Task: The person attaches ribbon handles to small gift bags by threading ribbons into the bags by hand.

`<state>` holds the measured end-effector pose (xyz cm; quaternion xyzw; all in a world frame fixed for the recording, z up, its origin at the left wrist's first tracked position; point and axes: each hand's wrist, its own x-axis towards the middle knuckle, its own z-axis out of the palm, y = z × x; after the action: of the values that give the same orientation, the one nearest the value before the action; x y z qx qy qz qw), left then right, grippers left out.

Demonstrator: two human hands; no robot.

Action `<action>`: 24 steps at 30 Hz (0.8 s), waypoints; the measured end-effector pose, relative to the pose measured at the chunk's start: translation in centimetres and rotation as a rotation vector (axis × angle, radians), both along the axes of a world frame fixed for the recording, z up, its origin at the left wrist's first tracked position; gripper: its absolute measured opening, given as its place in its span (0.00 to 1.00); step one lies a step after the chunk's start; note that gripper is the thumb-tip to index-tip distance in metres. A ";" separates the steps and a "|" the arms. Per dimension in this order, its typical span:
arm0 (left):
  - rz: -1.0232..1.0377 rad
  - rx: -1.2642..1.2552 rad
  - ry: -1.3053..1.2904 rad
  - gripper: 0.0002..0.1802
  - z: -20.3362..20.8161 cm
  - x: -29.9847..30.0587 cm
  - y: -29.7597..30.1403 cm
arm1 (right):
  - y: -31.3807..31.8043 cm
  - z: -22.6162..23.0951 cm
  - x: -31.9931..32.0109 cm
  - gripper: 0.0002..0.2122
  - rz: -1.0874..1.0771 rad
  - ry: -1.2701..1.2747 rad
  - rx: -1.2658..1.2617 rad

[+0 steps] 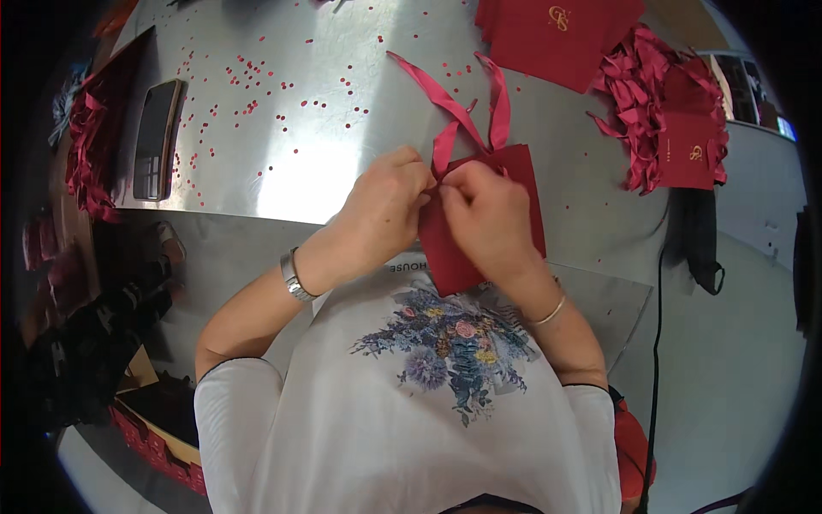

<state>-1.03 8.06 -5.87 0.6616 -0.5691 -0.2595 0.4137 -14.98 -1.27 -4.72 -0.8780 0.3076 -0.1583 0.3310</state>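
A dark red paper gift bag lies flat at the table's near edge, against the front of my shirt. Pink-red satin ribbon rises from its top edge, two loose tails stretching away over the metal table. My left hand is closed in a pinch at the bag's upper left, by the base of the ribbon. Over the bag's face, my right hand curls with thumb and forefinger meeting at that same spot. The ribbon's end between the fingertips is mostly hidden.
A stack of red bags lies at the far right, beside a heap of ribboned bags. Red paper dots litter the metal table. A phone lies left, near more ribboned bags. A black cable hangs right.
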 end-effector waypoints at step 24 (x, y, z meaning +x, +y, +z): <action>0.182 0.180 0.069 0.09 0.3 -1.9 -0.7 | -0.4 -0.2 -2.5 0.03 -0.069 -0.142 0.114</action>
<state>-2.97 7.41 -5.59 0.7357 -0.4664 -0.2934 0.3939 -17.45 -1.66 -4.96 -0.8331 0.3218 -0.2134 0.3959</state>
